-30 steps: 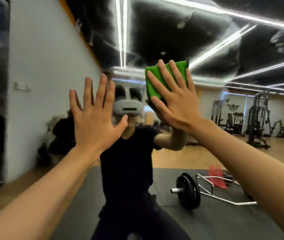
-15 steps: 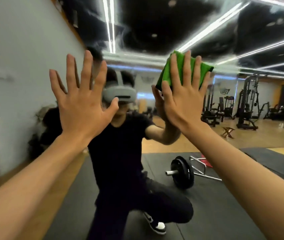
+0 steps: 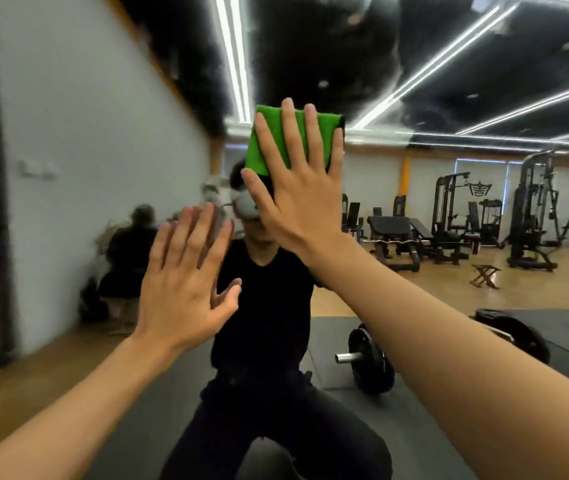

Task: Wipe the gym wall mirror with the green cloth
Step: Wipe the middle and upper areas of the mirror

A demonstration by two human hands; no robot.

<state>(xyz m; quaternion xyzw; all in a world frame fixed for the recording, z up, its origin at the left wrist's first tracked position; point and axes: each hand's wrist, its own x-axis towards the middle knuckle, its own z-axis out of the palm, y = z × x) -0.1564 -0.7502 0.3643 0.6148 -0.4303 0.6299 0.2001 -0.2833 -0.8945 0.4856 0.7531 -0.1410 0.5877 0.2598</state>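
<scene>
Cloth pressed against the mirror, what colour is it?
The cloth is plain bright green, clearest in the head view.

One wide-angle view, worn on the head, looks straight ahead and slightly up into the mirror point(image 3: 103, 140). It is near enough that the left hand point(image 3: 186, 282) and right hand point(image 3: 297, 206) fill its middle. The wearer's reflection point(image 3: 265, 306) sits just behind the fingers, and gym machines point(image 3: 456, 223) spread right of them.

Black ceiling point(image 3: 328, 46) (strip lights point(image 3: 233, 57)), wooden floor point(image 3: 449, 289)
</scene>
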